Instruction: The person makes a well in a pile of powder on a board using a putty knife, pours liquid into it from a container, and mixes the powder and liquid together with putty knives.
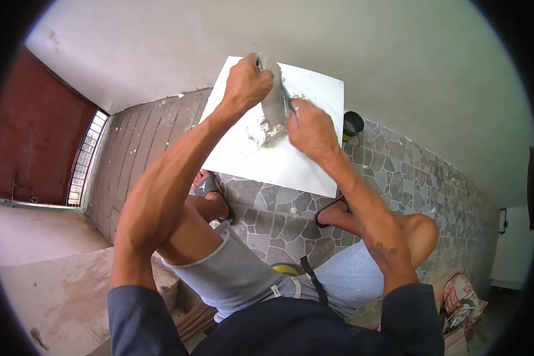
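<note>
Blade (273, 102), broad and grey, smeared with paste: one, above the far half of your white board (249, 157), running from the far edge toward the board's middle.

Left hand (249, 83): yours, at the far edge, toward the far left corner. Fingers curled closed, gripping the blade at its left side near the far end; its broad face extends out past the knuckles to the right and toward you. The handle is mostly hidden in your fist.

Right hand (311, 127): yours, between the board's middle and its right edge. Fingers closed around a second tool (288, 101), largely concealed; a narrow dark strip shows beyond the fingertips, alongside the blade's right edge. Whether the two touch, you cannot tell.

Paste (263, 132): one whitish, crumbly lump, near the board's middle, at the blade's near end, left of your right fingers. Further crumbs lie beyond your right hand.

Bucket (353, 123): dark, just outside the board's right edge, on the stone-patterned floor (391, 172).
</note>
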Action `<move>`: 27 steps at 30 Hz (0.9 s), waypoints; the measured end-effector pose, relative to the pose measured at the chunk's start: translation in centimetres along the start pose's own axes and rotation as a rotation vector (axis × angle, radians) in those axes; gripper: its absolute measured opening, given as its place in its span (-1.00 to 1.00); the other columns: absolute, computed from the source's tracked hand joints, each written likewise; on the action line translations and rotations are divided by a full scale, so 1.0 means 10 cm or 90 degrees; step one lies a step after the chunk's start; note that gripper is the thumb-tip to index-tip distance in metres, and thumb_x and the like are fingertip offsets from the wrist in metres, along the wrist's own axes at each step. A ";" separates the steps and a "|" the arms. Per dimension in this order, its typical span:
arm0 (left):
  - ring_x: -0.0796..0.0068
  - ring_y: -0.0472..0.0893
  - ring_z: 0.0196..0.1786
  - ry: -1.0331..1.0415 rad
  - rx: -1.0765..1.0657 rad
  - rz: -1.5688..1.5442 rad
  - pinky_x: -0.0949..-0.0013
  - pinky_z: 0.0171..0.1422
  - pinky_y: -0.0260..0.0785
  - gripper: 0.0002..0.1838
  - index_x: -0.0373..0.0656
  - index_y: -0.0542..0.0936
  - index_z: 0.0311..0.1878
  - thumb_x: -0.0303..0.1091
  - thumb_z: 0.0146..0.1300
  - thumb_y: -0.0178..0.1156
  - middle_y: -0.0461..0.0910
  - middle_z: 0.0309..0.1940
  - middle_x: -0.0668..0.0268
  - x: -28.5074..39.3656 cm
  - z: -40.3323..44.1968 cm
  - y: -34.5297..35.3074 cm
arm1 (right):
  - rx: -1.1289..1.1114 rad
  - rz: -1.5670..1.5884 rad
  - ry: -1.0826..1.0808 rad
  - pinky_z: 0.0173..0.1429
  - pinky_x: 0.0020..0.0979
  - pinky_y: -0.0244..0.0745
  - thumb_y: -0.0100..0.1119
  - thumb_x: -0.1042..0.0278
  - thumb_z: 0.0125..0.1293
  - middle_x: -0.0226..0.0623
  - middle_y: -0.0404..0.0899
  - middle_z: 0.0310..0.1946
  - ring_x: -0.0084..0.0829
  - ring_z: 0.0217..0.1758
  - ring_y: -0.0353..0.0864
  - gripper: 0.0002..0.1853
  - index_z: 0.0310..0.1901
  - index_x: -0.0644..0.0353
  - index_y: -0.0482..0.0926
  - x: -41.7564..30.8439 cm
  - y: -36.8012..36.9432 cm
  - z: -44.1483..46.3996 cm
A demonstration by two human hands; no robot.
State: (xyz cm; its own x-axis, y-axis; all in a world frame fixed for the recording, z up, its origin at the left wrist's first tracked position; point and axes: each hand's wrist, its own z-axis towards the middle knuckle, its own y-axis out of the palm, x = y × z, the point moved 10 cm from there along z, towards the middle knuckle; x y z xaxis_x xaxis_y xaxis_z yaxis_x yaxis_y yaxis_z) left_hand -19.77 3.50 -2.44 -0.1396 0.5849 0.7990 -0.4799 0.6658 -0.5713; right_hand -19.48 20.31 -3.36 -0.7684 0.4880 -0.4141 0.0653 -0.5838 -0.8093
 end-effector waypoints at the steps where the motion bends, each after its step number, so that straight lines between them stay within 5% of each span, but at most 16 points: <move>1: -0.06 0.68 -0.20 -0.004 -0.009 -0.006 0.06 -0.01 0.48 -0.65 -0.42 0.56 -0.10 -0.28 0.20 0.16 0.66 -0.31 -0.13 -0.01 -0.02 -0.01 | -0.019 -0.003 0.022 -0.18 -0.01 0.53 0.11 0.36 0.31 0.14 0.60 -0.39 0.15 -0.30 0.63 -0.79 -0.13 0.33 0.56 0.10 0.02 0.04; 5: 0.00 0.66 -0.25 0.072 -0.032 -0.033 0.09 -0.10 0.47 -0.63 -0.39 0.56 -0.06 -0.25 0.23 0.22 0.66 -0.33 -0.08 -0.01 -0.04 -0.10 | -0.051 0.038 0.166 -0.25 -0.14 0.48 0.05 0.29 0.39 0.10 0.57 -0.50 -0.07 -0.43 0.64 -0.76 -0.14 0.33 0.55 0.43 -0.23 0.12; 8: 0.04 0.66 -0.29 0.148 -0.064 -0.024 0.13 -0.16 0.46 -0.66 -0.33 0.56 -0.03 -0.27 0.26 0.26 0.66 -0.30 -0.06 0.07 -0.15 -0.20 | -0.042 0.023 0.176 -0.03 -0.06 0.57 0.08 0.29 0.33 0.26 0.63 -0.34 0.15 -0.19 0.69 -0.63 0.01 0.42 0.59 0.53 -0.46 0.17; 10: 0.06 0.66 -0.30 0.141 -0.102 -0.013 0.16 -0.19 0.46 -0.69 -0.29 0.55 -0.01 -0.30 0.28 0.28 0.66 -0.29 -0.05 0.10 -0.22 -0.26 | -0.033 0.034 0.188 -0.13 -0.09 0.51 0.07 0.27 0.37 0.18 0.60 -0.41 0.11 -0.30 0.65 -0.69 -0.04 0.35 0.59 0.59 -0.59 0.15; 13: 0.40 0.62 -0.31 0.209 -0.130 0.119 0.29 -0.23 0.46 -0.72 -0.33 0.55 0.00 -0.35 0.34 0.29 0.63 -0.32 0.10 0.28 -0.31 -0.37 | -0.038 0.053 0.221 -0.22 -0.11 0.46 0.06 0.29 0.39 0.14 0.56 -0.47 0.08 -0.39 0.59 -0.74 -0.08 0.31 0.58 0.60 -0.73 0.10; 19: 0.06 0.67 -0.26 0.445 -0.114 0.142 0.08 -0.17 0.50 -0.87 -0.22 0.54 -0.14 -0.48 0.28 0.25 0.63 -0.25 0.18 0.40 -0.45 -0.33 | 0.000 0.080 0.102 -0.20 -0.11 0.47 0.10 0.40 0.39 0.13 0.57 -0.40 0.11 -0.34 0.59 -0.80 -0.06 0.30 0.57 0.42 -0.91 0.06; 21: 0.04 0.66 -0.25 0.449 -0.140 0.151 0.10 -0.19 0.51 -0.86 -0.21 0.54 -0.15 -0.51 0.26 0.26 0.61 -0.23 0.20 0.39 -0.46 -0.28 | 0.047 0.087 -0.003 -0.16 -0.09 0.49 0.10 0.44 0.38 0.13 0.59 -0.33 0.13 -0.27 0.60 -0.81 -0.04 0.29 0.58 0.28 -0.97 0.03; 27: 0.16 0.67 -0.22 0.456 -0.155 0.149 0.16 -0.16 0.53 -0.82 -0.23 0.54 -0.16 -0.63 0.19 0.26 0.61 -0.19 0.24 0.43 -0.48 -0.22 | 0.030 0.065 -0.038 -0.06 -0.07 0.51 0.09 0.54 0.34 0.02 0.65 -0.21 0.11 -0.14 0.61 -0.79 -0.02 0.31 0.59 0.22 -1.02 0.01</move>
State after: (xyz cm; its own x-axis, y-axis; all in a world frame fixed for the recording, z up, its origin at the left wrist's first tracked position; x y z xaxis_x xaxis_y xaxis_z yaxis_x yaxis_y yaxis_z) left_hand -15.17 6.77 1.34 0.4179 0.8228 0.3852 -0.2924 0.5232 -0.8005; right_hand -21.89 27.23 4.01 -0.7955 0.3858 -0.4672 0.1163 -0.6596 -0.7426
